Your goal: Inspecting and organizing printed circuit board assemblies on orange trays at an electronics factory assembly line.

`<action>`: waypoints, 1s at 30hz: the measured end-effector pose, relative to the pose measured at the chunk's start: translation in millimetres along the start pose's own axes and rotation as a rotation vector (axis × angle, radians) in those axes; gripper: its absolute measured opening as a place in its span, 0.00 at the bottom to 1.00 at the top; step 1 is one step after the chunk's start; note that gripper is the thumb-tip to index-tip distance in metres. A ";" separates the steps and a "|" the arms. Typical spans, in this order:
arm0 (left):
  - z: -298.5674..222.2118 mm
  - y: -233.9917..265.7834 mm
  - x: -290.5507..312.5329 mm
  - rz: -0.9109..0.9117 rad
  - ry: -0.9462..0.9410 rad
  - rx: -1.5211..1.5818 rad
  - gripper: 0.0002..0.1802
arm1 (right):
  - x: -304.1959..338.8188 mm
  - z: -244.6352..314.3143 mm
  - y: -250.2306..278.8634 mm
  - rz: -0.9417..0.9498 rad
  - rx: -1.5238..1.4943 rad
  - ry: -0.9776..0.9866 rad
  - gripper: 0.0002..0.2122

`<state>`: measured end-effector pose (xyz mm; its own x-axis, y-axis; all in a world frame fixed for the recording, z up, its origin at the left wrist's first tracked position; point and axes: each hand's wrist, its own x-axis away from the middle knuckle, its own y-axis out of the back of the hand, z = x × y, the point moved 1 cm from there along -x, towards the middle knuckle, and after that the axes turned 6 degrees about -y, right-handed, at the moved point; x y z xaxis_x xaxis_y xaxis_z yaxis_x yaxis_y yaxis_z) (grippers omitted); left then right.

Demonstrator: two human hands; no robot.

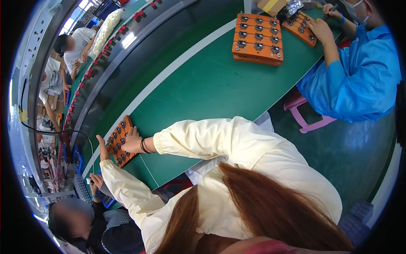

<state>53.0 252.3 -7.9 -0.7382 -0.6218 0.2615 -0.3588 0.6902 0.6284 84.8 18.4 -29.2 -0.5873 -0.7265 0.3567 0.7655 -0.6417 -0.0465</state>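
An orange tray [127,159] carrying rows of small dark metal parts lies on the green tabletop in front of me. My left hand [104,149] is at the tray's left edge, one digit raised and the others partly hidden behind it. From the other side my right hand [133,142] reaches over the tray's right edge, its fingers apart among the parts. A dark band circles my right wrist. Whether either hand touches a small part is too small to make out.
A stack of orange trays [258,40] stands farther along the table. A co-worker in blue [359,72] handles another orange tray [299,28] there. A second co-worker [101,224] sits close at lower left. Beyond the table edge runs a dark conveyor [139,55].
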 end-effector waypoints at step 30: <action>-153.9 -280.1 155.8 -0.013 -1.677 -0.284 0.30 | 243.0 53.3 143.1 -0.234 0.206 1.736 0.10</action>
<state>126.4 -94.8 -30.4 -0.5506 0.5465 -0.6311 -0.4006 0.4903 0.7741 65.7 -236.8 100.6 -0.1505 -0.1191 -0.9814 0.5696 -0.8218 0.0124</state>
